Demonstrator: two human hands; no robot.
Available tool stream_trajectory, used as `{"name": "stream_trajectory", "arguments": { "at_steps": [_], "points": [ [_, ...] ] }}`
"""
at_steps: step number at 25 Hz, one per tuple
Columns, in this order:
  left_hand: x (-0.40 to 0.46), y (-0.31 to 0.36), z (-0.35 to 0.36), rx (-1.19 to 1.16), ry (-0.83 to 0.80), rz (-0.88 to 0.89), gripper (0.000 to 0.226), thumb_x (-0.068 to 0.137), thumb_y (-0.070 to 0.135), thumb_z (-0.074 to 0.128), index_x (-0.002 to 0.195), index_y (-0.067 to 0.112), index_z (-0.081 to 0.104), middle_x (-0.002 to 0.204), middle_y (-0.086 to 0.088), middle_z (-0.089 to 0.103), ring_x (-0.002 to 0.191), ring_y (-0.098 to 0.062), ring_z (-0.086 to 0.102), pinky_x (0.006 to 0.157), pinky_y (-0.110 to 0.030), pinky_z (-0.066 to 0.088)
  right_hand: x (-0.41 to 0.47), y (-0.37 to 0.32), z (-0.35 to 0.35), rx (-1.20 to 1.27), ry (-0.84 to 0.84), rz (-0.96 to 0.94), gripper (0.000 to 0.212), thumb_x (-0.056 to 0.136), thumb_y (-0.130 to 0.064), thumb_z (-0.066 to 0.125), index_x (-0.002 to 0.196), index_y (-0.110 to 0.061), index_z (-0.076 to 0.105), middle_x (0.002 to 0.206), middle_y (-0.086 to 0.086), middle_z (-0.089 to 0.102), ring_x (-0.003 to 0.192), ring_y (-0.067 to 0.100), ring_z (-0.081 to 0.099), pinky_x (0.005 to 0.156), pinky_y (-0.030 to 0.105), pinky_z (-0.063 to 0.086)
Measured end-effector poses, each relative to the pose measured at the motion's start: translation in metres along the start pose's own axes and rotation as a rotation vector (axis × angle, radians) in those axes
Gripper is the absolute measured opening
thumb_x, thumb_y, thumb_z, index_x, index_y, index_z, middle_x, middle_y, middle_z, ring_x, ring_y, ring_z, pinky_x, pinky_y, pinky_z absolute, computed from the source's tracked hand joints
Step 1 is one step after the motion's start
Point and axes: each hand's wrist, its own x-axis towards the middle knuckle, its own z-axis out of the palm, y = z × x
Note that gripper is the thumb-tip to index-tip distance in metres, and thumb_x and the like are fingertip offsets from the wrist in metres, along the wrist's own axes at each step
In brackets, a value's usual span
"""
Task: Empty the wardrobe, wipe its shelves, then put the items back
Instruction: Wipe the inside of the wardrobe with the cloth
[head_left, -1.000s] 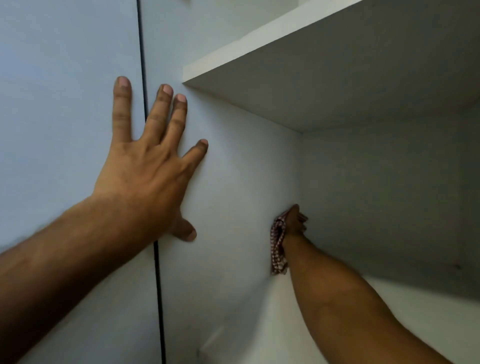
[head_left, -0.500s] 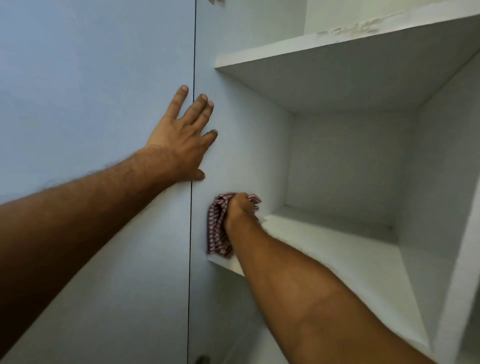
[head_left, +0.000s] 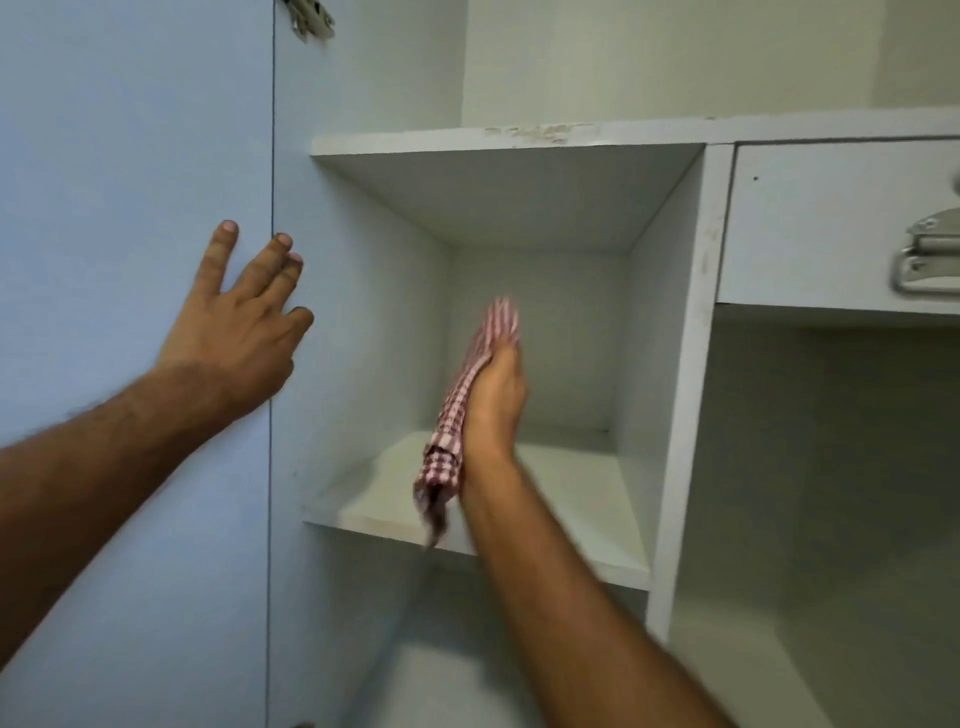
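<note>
Wardrobe shelf (head_left: 545, 499) lies bare; right hand (head_left: 493, 400) grips checked cloth (head_left: 462, 415), left hand (head_left: 234, 332) spread flat.

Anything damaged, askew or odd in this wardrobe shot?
Yes, one thing: the front edge of the upper shelf is chipped and flaking, with brownish patches where the white finish has come off. The right hand holds a checked cloth in front of the compartment; the left hand rests flat on the door.

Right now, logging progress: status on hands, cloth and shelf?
Left hand open, flat on pale blue panel. Right hand holds red-and-white checked cloth above bare white shelf. Nothing in the way.
</note>
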Motion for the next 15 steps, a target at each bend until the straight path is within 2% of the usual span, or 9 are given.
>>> {"name": "stream_trajectory", "arguments": {
  "at_steps": [2, 4, 5, 7, 9, 10, 12, 13, 15],
  "points": [
    [-0.002, 0.004, 0.002, -0.019, 0.014, -0.019, 0.043, 0.099, 0.035, 0.03, 0.139, 0.036, 0.047, 0.168, -0.012, 0.003, 0.154, -0.031, -0.014, 0.117, -0.065, -0.012, 0.006, -0.051, -0.006, -0.391, -0.109, -0.591, 0.044, 0.107, -0.029, 0.036, 0.149, -0.018, 0.043, 0.142, -0.012, 0.054, 0.13, -0.004, 0.048, 0.111, 0.022, 0.037],
    [-0.003, 0.003, 0.003, -0.024, 0.016, -0.034, 0.043, 0.1, 0.038, 0.028, 0.141, 0.037, 0.043, 0.169, -0.011, 0.001, 0.154, -0.031, -0.015, 0.117, -0.064, -0.012, 0.026, -0.085, -0.021, -0.978, -0.187, -1.149, 0.049, 0.105, -0.035, 0.033, 0.153, -0.021, 0.036, 0.159, -0.002, 0.035, 0.148, 0.013, 0.029, 0.122, 0.045, 0.023],
    [-0.003, 0.001, 0.004, -0.012, 0.02, -0.032, 0.044, 0.1, 0.045, 0.03, 0.142, 0.037, 0.041, 0.169, -0.01, 0.001, 0.154, -0.03, -0.015, 0.117, -0.064, -0.012, 0.044, -0.089, -0.034, -1.365, -0.215, -1.279, 0.051, 0.105, -0.036, 0.032, 0.154, -0.024, 0.034, 0.164, 0.003, 0.025, 0.153, 0.021, 0.018, 0.124, 0.053, 0.011],
    [-0.005, 0.001, 0.008, 0.008, 0.027, -0.033, 0.054, 0.096, 0.062, 0.036, 0.144, 0.037, 0.038, 0.169, -0.01, 0.002, 0.154, -0.031, -0.015, 0.117, -0.064, -0.011, 0.07, -0.085, -0.064, -2.222, -0.345, -1.024, 0.051, 0.104, -0.033, 0.033, 0.154, -0.024, 0.034, 0.165, 0.012, 0.02, 0.154, 0.032, 0.009, 0.121, 0.059, 0.001],
    [-0.005, 0.001, 0.009, 0.032, 0.022, -0.031, 0.059, 0.094, 0.065, 0.037, 0.145, 0.035, 0.037, 0.169, -0.011, 0.001, 0.154, -0.031, -0.014, 0.117, -0.065, -0.011, 0.068, -0.07, -0.108, -2.841, -0.528, -0.508, 0.041, 0.102, -0.028, 0.042, 0.14, -0.018, 0.052, 0.152, 0.016, 0.045, 0.144, 0.037, 0.034, 0.118, 0.061, 0.015],
    [-0.005, 0.002, 0.009, 0.025, 0.028, -0.033, 0.055, 0.096, 0.061, 0.037, 0.144, 0.035, 0.037, 0.169, -0.011, 0.001, 0.154, -0.031, -0.015, 0.117, -0.065, -0.012, 0.057, -0.064, -0.127, -3.019, -0.692, -0.374, 0.036, 0.101, -0.031, 0.048, 0.133, -0.017, 0.059, 0.144, 0.012, 0.054, 0.136, 0.035, 0.045, 0.115, 0.057, 0.026],
    [-0.005, 0.003, 0.009, 0.007, 0.038, -0.031, 0.046, 0.099, 0.049, 0.033, 0.143, 0.034, 0.038, 0.169, -0.011, -0.001, 0.154, -0.032, -0.016, 0.115, -0.064, -0.014, 0.035, -0.048, -0.157, -3.201, -0.995, -0.135, 0.039, 0.098, -0.038, 0.057, 0.13, -0.016, 0.06, 0.137, 0.01, 0.059, 0.129, 0.033, 0.053, 0.105, 0.047, 0.041],
    [-0.005, 0.004, 0.01, 0.005, 0.039, -0.031, 0.045, 0.1, 0.045, 0.031, 0.143, 0.034, 0.038, 0.168, -0.012, -0.003, 0.153, -0.032, -0.018, 0.115, -0.065, -0.015, 0.029, -0.04, -0.164, -3.114, -1.094, -0.085, 0.042, 0.097, -0.038, 0.058, 0.132, -0.014, 0.058, 0.139, 0.011, 0.058, 0.129, 0.032, 0.053, 0.1, 0.041, 0.045],
    [-0.004, 0.008, 0.014, -0.006, 0.044, -0.044, 0.045, 0.1, 0.039, 0.029, 0.144, 0.033, 0.037, 0.168, -0.013, -0.005, 0.153, -0.033, -0.02, 0.114, -0.065, -0.017, 0.026, -0.049, -0.156, -3.058, -0.982, 0.076, 0.045, 0.1, -0.036, 0.055, 0.138, -0.011, 0.053, 0.145, 0.012, 0.053, 0.135, 0.027, 0.048, 0.105, 0.03, 0.043]
  ]
}}
